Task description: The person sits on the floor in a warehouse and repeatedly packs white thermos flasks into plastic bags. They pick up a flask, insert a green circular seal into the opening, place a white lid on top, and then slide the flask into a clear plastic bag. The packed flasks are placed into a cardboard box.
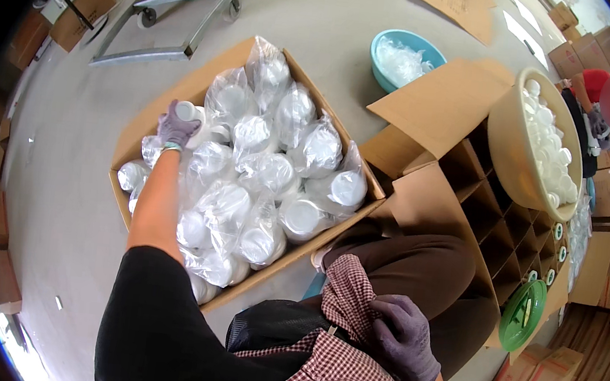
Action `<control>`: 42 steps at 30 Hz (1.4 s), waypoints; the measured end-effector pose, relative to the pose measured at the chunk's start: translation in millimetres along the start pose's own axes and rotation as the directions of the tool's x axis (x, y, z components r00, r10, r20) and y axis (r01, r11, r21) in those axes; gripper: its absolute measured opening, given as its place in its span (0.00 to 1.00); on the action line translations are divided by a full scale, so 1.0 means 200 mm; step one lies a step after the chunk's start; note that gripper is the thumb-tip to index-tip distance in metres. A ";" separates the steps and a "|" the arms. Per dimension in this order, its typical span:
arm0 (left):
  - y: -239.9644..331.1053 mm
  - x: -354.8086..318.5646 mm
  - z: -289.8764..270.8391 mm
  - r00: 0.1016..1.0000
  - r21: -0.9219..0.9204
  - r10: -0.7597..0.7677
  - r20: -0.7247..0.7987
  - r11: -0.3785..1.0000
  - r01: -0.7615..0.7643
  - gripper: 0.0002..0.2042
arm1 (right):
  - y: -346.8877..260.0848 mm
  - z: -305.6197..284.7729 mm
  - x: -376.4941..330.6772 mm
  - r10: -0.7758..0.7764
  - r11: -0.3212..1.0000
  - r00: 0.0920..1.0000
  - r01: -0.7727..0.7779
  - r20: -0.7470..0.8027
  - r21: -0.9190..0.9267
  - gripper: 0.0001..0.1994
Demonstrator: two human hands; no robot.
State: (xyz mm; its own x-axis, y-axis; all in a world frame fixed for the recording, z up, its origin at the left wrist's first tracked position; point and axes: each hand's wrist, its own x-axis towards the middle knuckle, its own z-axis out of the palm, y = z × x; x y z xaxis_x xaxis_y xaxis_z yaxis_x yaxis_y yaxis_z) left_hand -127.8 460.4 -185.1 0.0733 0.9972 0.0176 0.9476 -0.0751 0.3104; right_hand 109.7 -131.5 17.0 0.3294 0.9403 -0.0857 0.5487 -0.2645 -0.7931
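At the far left side of a large open cardboard box (pixel 285 271), my left hand (pixel 178 127), in a purple-grey glove, is closed on a white container (pixel 186 110). Its round open end faces up. Around it stand several bagged white containers (pixel 253 134), each in a clear plastic bag. My right hand (pixel 406 340), gloved alike, lies over my lap with curled fingers. It touches the red-checked cloth (pixel 349 288) of my apron. Whether anything is inside those fingers is hidden.
To the right, a divided carton (pixel 499 247) has open flaps. A beige basin (pixel 501 153) of small white pieces rests on it, beside a green lid-like dish (pixel 522 315). Farther off are a blue basin (pixel 375 59) of clear plastic, a wheeled metal frame (pixel 190 41) and another person (pixel 596 121).
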 end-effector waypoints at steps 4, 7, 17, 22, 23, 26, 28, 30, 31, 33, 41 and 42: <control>0.17 -0.16 -0.62 0.917 -0.084 0.283 -0.280 0.945 -0.317 0.48 | -0.02 -0.03 -0.07 0.013 0.996 1.000 -0.011 -0.016 0.087 0.17; 0.50 -0.59 -1.16 0.720 0.043 0.591 -0.365 0.783 -0.621 0.42 | -0.07 -0.03 -0.09 0.050 0.988 0.994 -0.035 -0.094 0.150 0.18; 1.25 -2.19 -1.37 -0.175 -0.678 0.984 0.010 -0.122 -0.725 0.41 | -0.34 -0.22 -0.23 -0.222 0.965 0.777 0.089 -0.589 -0.246 0.54; 1.22 -2.14 -0.98 0.265 -0.834 0.958 -0.110 0.056 -0.549 0.44 | 0.12 -0.19 -0.71 0.494 0.782 0.630 -0.020 -0.599 0.623 0.37; 1.22 -2.09 -0.91 0.341 -0.695 0.897 -0.281 0.055 -0.717 0.44 | 0.15 -0.18 -0.80 0.544 0.726 0.604 0.008 -0.582 0.687 0.35; 1.14 -2.02 -0.68 0.240 -0.892 0.949 0.203 0.280 -0.355 0.39 | 0.26 -0.10 -0.86 0.584 0.648 0.598 0.063 -0.549 0.759 0.26; 1.19 -2.19 -0.64 0.418 -0.939 0.871 0.258 0.327 -0.103 0.30 | 0.29 -0.04 -0.82 0.574 0.696 0.541 0.074 -0.615 0.714 0.26; 1.26 -2.18 -0.61 0.486 -0.936 0.845 0.224 0.326 -0.136 0.25 | 0.22 -0.11 -0.81 0.316 0.891 0.538 0.116 -0.781 0.440 0.26; 1.32 -2.19 -0.60 0.484 -0.956 0.865 0.131 0.239 -0.168 0.24 | 0.17 -0.17 -0.80 0.065 0.975 0.541 0.145 -0.838 0.169 0.26; 1.39 -2.01 -0.53 0.363 -0.917 0.917 0.167 0.280 -0.285 0.24 | 0.09 -0.32 -0.79 -0.503 0.864 0.560 0.309 -0.659 -0.397 0.29; 1.35 -1.70 -0.30 0.306 -0.759 0.794 0.525 0.274 0.591 0.29 | 0.69 -0.97 -0.96 -0.107 0.774 0.460 -0.518 -0.882 -0.365 0.32; 1.36 -1.72 -0.29 0.284 -0.809 0.843 0.456 0.260 0.527 0.27 | 0.98 -0.98 -1.05 0.009 0.767 0.453 -0.575 -0.892 -0.284 0.35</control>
State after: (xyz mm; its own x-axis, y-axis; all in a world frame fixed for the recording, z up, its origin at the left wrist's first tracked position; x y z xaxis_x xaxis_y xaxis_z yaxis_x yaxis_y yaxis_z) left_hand 87.1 97.1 -51.6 0.9617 0.2172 -0.1671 0.0337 0.5112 0.8588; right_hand 298.3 -423.4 -2.1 0.8392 0.2321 0.4917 0.4498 -0.8045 -0.3879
